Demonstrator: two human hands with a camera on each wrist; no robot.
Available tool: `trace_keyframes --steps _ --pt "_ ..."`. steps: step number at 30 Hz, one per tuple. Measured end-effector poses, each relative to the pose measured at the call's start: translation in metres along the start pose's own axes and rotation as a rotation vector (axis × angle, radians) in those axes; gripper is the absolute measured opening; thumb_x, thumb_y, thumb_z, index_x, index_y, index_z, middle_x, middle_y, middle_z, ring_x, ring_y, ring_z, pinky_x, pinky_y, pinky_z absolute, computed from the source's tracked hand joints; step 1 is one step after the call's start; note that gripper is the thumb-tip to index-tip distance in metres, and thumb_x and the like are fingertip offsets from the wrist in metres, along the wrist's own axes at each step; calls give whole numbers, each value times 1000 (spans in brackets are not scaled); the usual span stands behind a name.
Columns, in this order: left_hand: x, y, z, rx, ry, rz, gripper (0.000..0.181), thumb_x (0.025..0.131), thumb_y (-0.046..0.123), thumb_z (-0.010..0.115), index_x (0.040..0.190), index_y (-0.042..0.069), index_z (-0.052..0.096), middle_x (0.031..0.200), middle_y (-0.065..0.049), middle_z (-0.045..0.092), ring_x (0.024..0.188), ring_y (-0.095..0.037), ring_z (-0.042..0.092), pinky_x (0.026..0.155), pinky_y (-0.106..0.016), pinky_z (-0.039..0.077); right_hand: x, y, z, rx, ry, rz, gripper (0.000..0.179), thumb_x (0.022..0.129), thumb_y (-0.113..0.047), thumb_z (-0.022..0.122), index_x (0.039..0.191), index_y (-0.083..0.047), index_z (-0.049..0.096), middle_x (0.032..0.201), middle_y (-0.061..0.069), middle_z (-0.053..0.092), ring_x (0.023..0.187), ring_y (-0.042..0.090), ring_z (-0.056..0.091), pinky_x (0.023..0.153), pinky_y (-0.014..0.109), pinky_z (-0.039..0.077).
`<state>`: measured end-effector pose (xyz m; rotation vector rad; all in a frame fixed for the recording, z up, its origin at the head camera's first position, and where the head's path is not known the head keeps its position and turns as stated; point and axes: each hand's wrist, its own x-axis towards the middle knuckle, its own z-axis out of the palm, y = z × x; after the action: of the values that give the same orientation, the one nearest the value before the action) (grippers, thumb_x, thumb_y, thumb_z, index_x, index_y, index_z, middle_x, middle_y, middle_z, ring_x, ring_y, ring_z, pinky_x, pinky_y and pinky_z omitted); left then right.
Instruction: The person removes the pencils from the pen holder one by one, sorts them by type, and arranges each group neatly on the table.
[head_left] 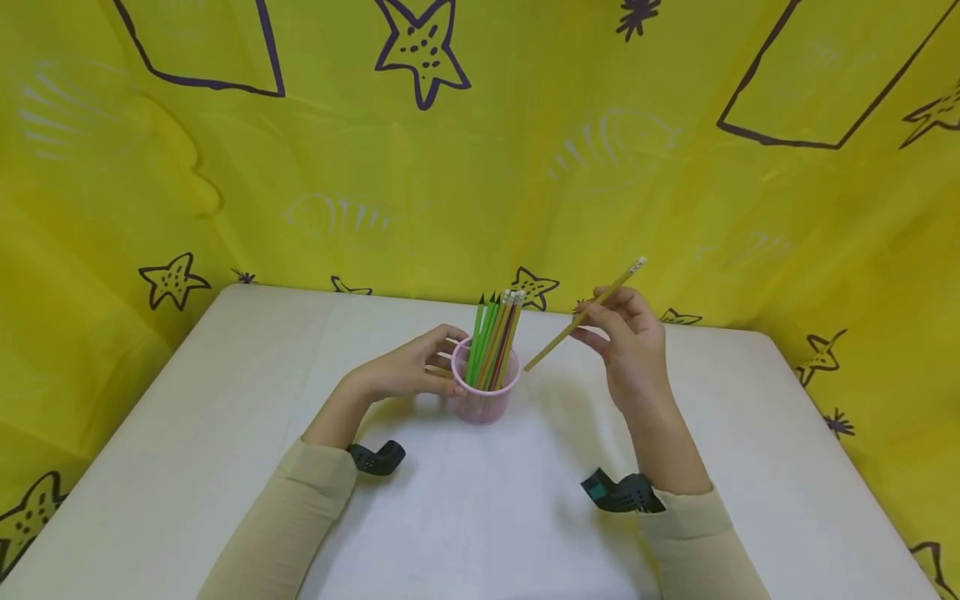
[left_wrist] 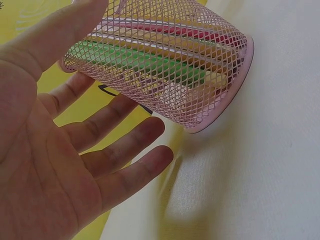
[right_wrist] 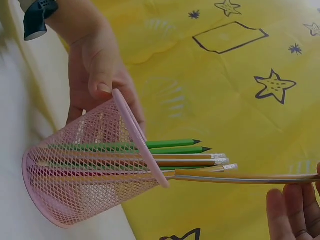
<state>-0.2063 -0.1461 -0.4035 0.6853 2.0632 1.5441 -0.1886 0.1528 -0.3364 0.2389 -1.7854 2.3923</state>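
Note:
A pink mesh pencil cup (head_left: 482, 410) stands upright on the white table. My left hand (head_left: 405, 364) holds it at its left side, thumb at the rim; in the left wrist view several fingers (left_wrist: 132, 132) spread beside the mesh. Green pencils (right_wrist: 175, 143) with dark tips up stand in the cup, beside several yellow pencils and a dark red one, white erasers up. My right hand (head_left: 636, 350) pinches a yellow pencil (head_left: 562, 335) between thumb and fingers. It slants with its white eraser up and right, its lower end close to the cup's right rim.
The white table (head_left: 225, 400) reaches back to a yellow cloth (head_left: 480, 167) with drawn starfish and fish, which also hangs at both sides. Dark wrist devices (head_left: 622, 492) sit at both beige sleeves (head_left: 697, 533).

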Motion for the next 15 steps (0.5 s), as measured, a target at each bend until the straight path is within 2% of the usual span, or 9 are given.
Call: trace_keyframes --steps 6,15 --pt "-1 1 -1 0 -2 14 64 86 9 77 138 12 40 139 -16 53 127 -37 55 104 -48 48 2 -1 -2 24 6 33 11 98 0 57 106 -6 57 96 7 61 84 18 65 74 35 62" --pt "-1 2 0 -5 -8 12 64 86 10 78 138 13 40 139 -16 53 127 -36 55 104 -47 49 6 7 -9 -22 -26 54 14 96 4 55 106 -7 55 91 2 60 75 14 63 73 36 62"
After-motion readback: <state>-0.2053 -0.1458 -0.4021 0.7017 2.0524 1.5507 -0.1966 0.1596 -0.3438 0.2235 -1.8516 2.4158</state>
